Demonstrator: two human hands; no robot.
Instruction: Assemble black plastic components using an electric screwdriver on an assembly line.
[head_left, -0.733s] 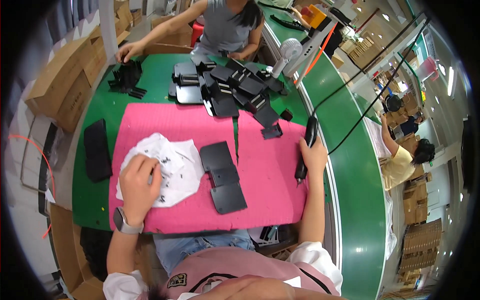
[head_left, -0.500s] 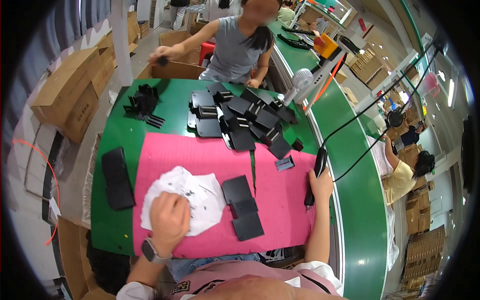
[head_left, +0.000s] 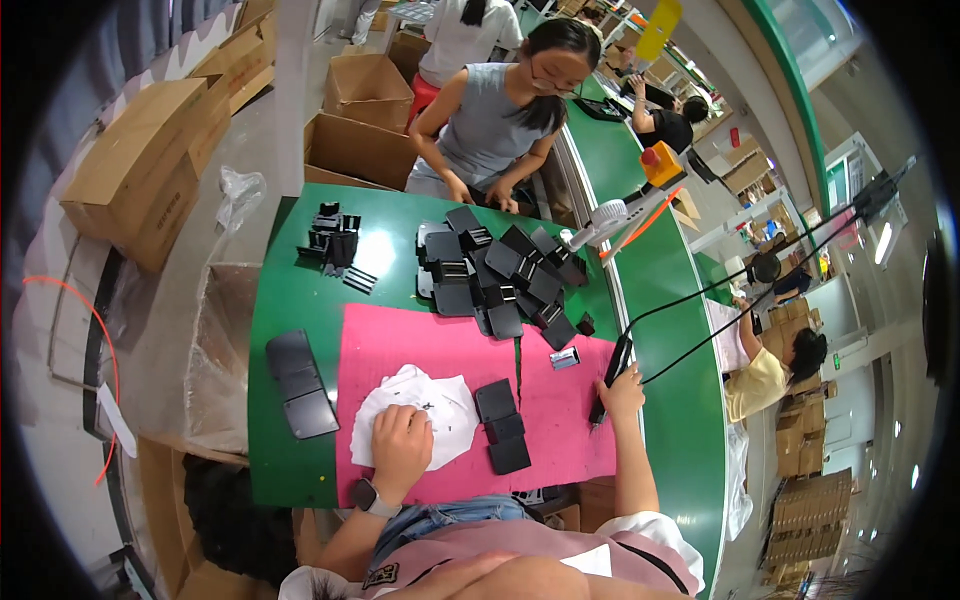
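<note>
My left hand (head_left: pixel 403 445) rests with curled fingers on a crumpled white cloth (head_left: pixel 452 412), where several tiny dark screw-like pieces lie. Whatever its fingertips pinch is too small to make out. At the right edge of the pink mat (head_left: pixel 560 420), my right hand (head_left: pixel 624 392) is closed around a black corded electric screwdriver (head_left: pixel 617 367), its bit pointing down toward the mat. Between my hands lies a black hinged plate (head_left: pixel 503 428), unfolded flat beside the cloth. A small grey metallic part (head_left: pixel 565 358) sits on the mat further back.
Black plates with metal hinges (head_left: pixel 490 270) are heaped beyond the mat. Black brackets (head_left: pixel 335 240) stand at the far left, and another folding plate (head_left: pixel 302 385) lies left of the mat. A co-worker (head_left: pixel 500 130) sits across the green table (head_left: pixel 275 470). Cardboard boxes (head_left: pixel 140 170) line the left.
The co-worker's arm has come back from the black brackets, and both their hands are now low at the table's far edge. My view has shifted; both my hands stay near the same things.
</note>
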